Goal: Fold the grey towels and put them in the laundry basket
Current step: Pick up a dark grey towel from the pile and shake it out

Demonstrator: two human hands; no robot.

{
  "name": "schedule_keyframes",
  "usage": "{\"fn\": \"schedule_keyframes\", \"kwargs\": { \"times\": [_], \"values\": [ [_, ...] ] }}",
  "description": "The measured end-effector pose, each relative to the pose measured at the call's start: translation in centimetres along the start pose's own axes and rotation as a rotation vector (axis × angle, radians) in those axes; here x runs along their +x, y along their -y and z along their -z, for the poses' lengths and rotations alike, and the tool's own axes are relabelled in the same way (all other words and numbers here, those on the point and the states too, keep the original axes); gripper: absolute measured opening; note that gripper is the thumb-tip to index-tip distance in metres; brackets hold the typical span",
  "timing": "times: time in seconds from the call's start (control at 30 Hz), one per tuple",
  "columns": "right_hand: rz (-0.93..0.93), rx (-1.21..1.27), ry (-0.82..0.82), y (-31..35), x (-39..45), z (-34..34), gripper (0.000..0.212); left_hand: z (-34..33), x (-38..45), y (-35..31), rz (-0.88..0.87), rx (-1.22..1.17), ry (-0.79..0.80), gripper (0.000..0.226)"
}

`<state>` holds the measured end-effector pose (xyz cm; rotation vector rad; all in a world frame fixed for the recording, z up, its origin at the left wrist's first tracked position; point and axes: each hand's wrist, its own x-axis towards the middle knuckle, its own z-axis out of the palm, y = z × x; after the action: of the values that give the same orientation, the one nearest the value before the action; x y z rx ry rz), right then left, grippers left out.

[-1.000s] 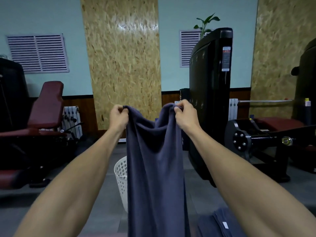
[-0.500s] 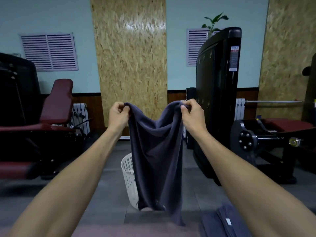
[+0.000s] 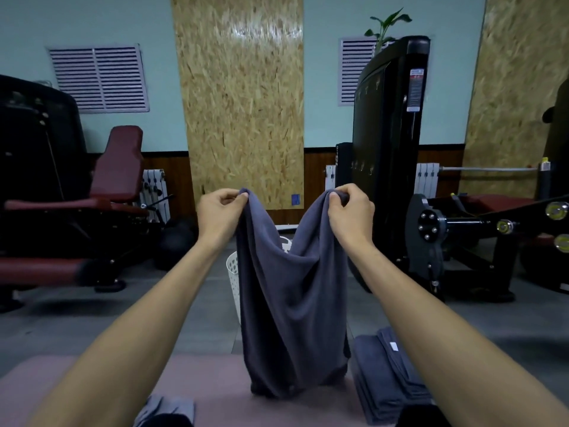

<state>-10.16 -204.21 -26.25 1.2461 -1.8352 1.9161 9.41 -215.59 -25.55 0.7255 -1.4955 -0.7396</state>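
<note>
Towel: one grey towel held up in the air in the middle of the scene; soft, matte, dark grey; its top edge sags in a deep V between the two held corners; it hangs in long folds, and its bottom edge reaches the pink surface near the person
Left hand: the left hand pinches the towel's top left corner, thumb and fingers curled tight on the cloth
Right hand: the right hand pinches the top right corner the same way; the two hands are level and apart
Stack: one pile of folded grey towels lies near right on the pink surface; how many are in it cannot be told
Basket: one white laundry basket with holes stands on the floor just behind the towel, mostly hidden by it
Surroundings: two wall vents; one plant; gym machines left and right
</note>
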Motion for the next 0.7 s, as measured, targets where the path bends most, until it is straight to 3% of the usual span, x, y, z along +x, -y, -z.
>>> {"fn": "schedule_keyframes", "kwargs": {
  "times": [0.17, 0.47, 0.63, 0.7],
  "values": [
    [-0.145, -0.226, 0.232, -4.4, -2.9, 0.0, 0.010, 0.1, -4.3, 5.1, 0.048, 0.191, 0.131, 0.006],
    [-0.384, -0.459, 0.635, -18.1, -13.2, -2.3, 0.012, -2.7, -14.4, 21.3, 0.540, 0.326, 0.402, 0.012],
    [-0.550, -0.596, 0.985, -26.3, -17.8, -4.9, 0.024, -3.6, -19.0, 30.7, 0.776, 0.448, 0.536, 0.014],
    [-0.609, -0.629, 1.051, -29.3, -19.1, -6.1, 0.022, -3.9, -20.0, 34.2, 0.862, 0.495, 0.574, 0.017]
  ]
}}
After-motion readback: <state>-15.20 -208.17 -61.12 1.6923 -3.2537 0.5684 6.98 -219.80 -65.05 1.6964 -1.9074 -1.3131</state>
